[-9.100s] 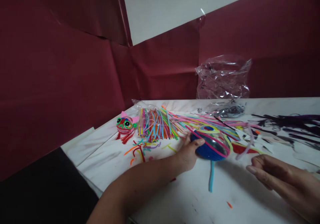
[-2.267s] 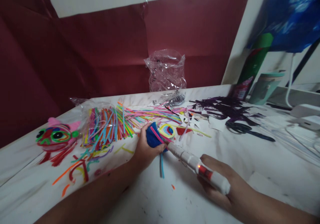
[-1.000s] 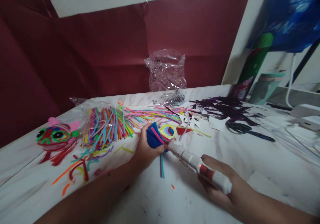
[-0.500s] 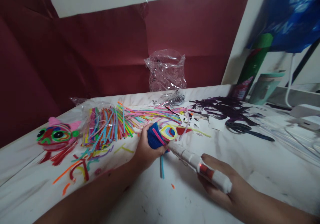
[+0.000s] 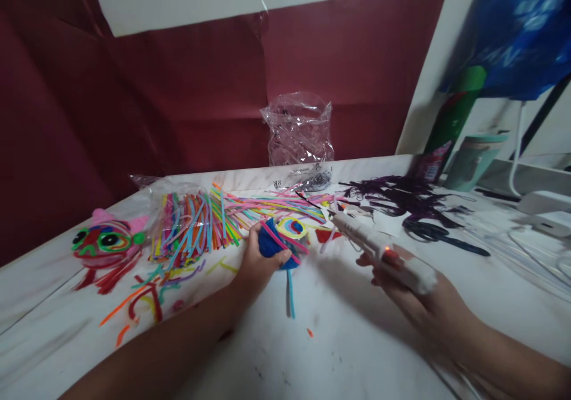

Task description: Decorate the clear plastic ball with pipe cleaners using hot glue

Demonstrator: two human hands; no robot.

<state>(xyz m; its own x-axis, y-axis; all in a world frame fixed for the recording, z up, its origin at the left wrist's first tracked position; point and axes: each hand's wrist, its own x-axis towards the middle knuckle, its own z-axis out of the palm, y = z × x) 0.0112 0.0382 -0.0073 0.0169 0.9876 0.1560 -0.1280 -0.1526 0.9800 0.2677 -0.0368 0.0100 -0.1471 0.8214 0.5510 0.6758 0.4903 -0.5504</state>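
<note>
My left hand (image 5: 263,256) is closed around a blue craft piece (image 5: 270,242), its thumb pressed on the front. Pink strips run across the piece, and a yellow, white and blue ringed eye shape (image 5: 293,228) sits on its upper right. In my right hand (image 5: 414,299) is a white hot glue gun (image 5: 375,242) with a lit orange spot on its body. Its nozzle points up and left, apart from the craft piece. A light blue strip (image 5: 291,296) lies on the table just below the piece.
A finished-looking colourful face craft (image 5: 107,242) lies at left beside bundled fuzzy sticks (image 5: 187,221). Loose cut strips (image 5: 147,299) lie in front. Black scissors (image 5: 446,237) and dark purple strands (image 5: 401,194) are at right. A clear plastic bag (image 5: 298,132) stands at the back.
The glue gun has moved right and up, away from the craft piece. Pink strips now lie across the piece's front, with my left thumb on it.
</note>
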